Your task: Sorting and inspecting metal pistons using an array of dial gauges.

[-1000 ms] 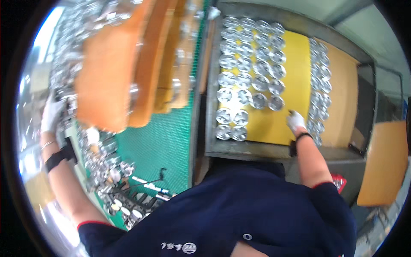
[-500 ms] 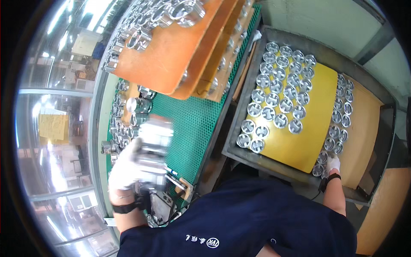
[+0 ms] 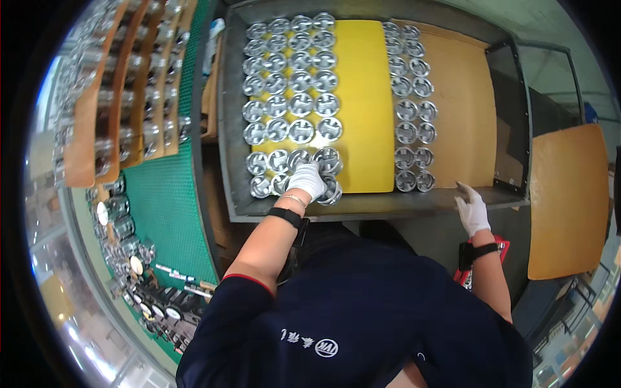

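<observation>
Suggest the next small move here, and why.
Probably nudge the nearest metal cylinder beside the left hand slightly away from the person: it appears to jut past the near edge of the yellow board. The left hand is right there, while the right hand is open, off to the side.

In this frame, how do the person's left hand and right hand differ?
The left hand is among silver metal parts on the yellow sheet; the right hand is by the near rim of the grey tray, away from the parts.

The left hand's fingers reach down, their grip hidden; the right hand's are open, holding nothing visible.

Both wear white gloves and dark wristbands.
</observation>
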Available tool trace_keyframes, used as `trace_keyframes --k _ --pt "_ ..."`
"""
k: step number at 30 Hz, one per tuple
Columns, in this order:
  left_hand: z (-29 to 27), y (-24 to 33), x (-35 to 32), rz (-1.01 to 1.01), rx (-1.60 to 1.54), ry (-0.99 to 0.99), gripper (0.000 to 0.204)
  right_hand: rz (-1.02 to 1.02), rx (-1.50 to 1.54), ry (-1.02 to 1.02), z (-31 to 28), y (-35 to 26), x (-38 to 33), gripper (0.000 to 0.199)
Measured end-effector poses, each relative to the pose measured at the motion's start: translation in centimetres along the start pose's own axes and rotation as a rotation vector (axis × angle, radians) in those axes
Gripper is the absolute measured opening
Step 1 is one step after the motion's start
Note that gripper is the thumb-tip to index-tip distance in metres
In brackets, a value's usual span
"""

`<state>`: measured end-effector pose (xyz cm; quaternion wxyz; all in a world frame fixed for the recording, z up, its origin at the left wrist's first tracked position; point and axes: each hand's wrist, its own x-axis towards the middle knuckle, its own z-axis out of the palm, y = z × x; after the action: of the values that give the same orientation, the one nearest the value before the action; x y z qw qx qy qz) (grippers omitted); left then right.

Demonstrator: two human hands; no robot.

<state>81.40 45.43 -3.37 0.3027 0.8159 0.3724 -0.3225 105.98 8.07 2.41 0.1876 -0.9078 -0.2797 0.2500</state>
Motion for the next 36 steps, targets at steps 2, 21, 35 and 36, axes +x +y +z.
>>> trace_keyframes --k 2,21,35,36 --pt "3.7 -0.1 2.7 -0.07 0.058 -0.021 0.049 0.248 0.208 -0.004 -1.9 0.8 -3.1 0.04" --pt "4.1 -5.5 -0.1 -0.048 -0.28 0.314 0.082 0.105 0.198 -0.143 -0.3 2.2 -3.2 0.04" --pt "-7.4 1.6 -47.6 0.254 -0.895 1.248 0.032 -0.733 0.009 -0.621 8.8 -24.7 3.1 0.036" --pt "-6.1 1.5 -49.6 0.206 -0.86 1.266 0.03 -0.801 -0.043 -0.656 8.8 -27.1 1.5 0.036"
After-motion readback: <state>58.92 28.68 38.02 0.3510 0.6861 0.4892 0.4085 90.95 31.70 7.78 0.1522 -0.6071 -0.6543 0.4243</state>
